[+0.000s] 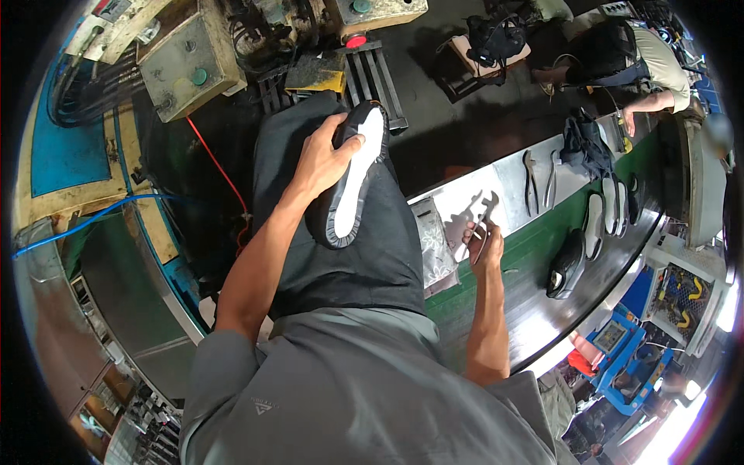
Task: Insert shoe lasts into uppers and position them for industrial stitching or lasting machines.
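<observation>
Steel bench (515, 182) with green belt (542, 248) along its near edge. On steel: two pliers (539, 182), dark cloth bundle (585, 147) toward far end. On belt: black shoe (566, 265), pale-soled shoes (608, 209) beyond it.

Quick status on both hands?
Left hand: closed on the shoe, pressed against the lap.
Right hand: closed on pliers at the metal table.

The shoe (355, 174) is black with a white insole side turned up; it lies lengthwise on the person's dark-trousered thigh, toe end away from the body; its near end hangs over the knee. The pliers (482, 225) are metal, upright over the steel bench edge; jaws up.
</observation>
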Available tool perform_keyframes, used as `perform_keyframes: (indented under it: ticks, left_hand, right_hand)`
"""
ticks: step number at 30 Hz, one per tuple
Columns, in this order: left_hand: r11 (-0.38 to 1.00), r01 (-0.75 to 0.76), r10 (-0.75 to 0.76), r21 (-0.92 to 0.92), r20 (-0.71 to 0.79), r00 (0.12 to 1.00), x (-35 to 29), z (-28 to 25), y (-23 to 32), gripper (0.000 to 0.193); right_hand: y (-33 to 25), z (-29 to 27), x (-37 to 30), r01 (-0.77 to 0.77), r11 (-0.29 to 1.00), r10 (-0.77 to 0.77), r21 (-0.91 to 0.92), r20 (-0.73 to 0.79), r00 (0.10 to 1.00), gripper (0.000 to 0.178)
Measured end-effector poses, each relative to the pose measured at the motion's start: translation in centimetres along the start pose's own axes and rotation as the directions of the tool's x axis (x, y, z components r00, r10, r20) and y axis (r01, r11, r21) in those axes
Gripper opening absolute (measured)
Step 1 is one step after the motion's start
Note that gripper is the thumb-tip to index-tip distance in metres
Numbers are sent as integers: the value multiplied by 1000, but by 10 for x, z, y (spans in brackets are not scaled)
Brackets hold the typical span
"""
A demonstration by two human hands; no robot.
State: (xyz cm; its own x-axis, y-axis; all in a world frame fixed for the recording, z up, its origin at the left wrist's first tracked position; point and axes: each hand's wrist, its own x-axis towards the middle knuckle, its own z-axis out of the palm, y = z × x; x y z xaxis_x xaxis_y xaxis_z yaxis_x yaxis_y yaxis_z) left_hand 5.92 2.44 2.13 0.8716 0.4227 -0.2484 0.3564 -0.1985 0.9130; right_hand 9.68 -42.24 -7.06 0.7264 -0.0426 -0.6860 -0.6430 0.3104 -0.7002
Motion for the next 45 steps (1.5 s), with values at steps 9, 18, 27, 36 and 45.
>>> perform_keyframes:
  ticks: [9,18,27,36,45]
  left_hand:
    - [989,67,-94,132,209,973,-42,-17,-7,72]
    - [982,45,-92,185,252,963,-58,-15,0,96]
    - [990,76,-109,115,316,942,-54,-16,-3,93]
    - [870,409,-278,-275,411,868,-27,-13,-17,78]
    - [951,226,-270,209,215,938,-25,3,-26,77]
  right_hand:
    - [-66,173,-88,717,76,28,-692,721,693,28]
    - [-56,222,-79,803,-526,71,-280,927,370,54]
    - [-58,224,-87,688,191,374,-700,700,609,32]
    - [-49,214,-80,748,24,339,-663,709,618,43]
    - [-64,214,-90,726,287,-5,-625,757,653,35]
